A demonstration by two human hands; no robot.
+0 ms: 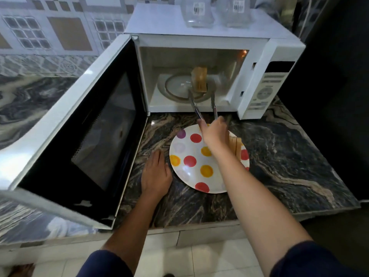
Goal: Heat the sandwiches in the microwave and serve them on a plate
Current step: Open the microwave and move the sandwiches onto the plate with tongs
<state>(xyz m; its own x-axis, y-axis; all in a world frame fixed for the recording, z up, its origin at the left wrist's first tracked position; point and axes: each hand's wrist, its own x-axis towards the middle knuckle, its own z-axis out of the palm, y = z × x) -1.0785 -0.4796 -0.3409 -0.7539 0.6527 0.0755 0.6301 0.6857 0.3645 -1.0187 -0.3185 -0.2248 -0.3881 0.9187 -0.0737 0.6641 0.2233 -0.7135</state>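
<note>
**Tongs on a sandwich inside the open microwave**

Hidden/unclear:
- right grip (214, 132) is motion-blurred. Its fingers are curled round the metal tongs (203, 104), whose rear ends are buried in the hand.
- The tong tips sit either side of the sandwich (198, 78). Can't tell whether it's lifted or resting on the turntable (175, 84).
- second sandwich (235, 145) is on the right side of the plate (191, 172), mostly hidden by the right forearm.
- Two clear glass jars (196, 13) on top of the microwave (279, 50) are cut off by the frame edge.
- Control panel (265, 90) print is unreadable.

Materials/shapes:
- Microwave: white box, door (79, 116) swung wide left, dark window. The turntable is a round glass disc.
- The tonged sandwich is toast-brown and stands on edge inside the cavity.
- Plate: round, glossy white, with red, yellow and purple dots. It sits on the dark veined stone desk (279, 156), just in front of the microwave.
- left grip (156, 173) is flat and palm-down on the desk with straight fingers, holding nothing. It is just beside the plate's left rim; contact unclear.
</note>
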